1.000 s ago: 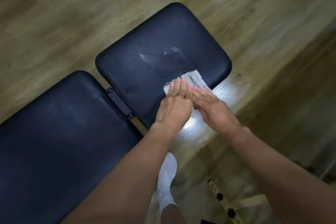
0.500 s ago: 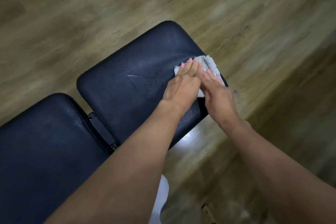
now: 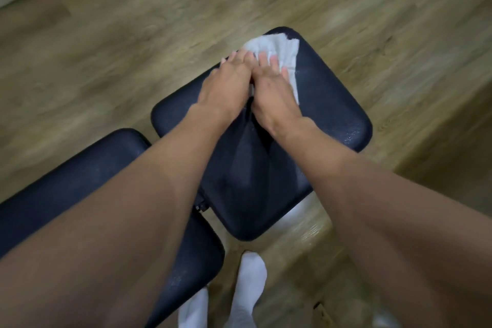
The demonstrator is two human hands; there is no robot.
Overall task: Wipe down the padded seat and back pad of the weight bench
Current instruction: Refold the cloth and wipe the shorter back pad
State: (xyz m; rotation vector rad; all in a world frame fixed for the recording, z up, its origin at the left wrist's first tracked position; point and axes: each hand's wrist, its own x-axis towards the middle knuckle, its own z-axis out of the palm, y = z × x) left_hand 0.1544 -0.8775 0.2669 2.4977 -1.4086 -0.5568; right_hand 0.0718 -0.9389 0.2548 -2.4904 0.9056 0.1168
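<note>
Left hand (image 3: 226,85) and right hand (image 3: 274,90), fingers straight, press cloth (image 3: 283,52), lying lengthwise away, on seat pad (image 3: 332,114) far corner; wood floor (image 3: 133,34).

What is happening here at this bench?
A person is wiping the seat of a weight bench. The left hand and the right hand press flat, side by side, on a white cloth at the seat's far corner. The back pad beside it is not being touched by either hand.
</note>
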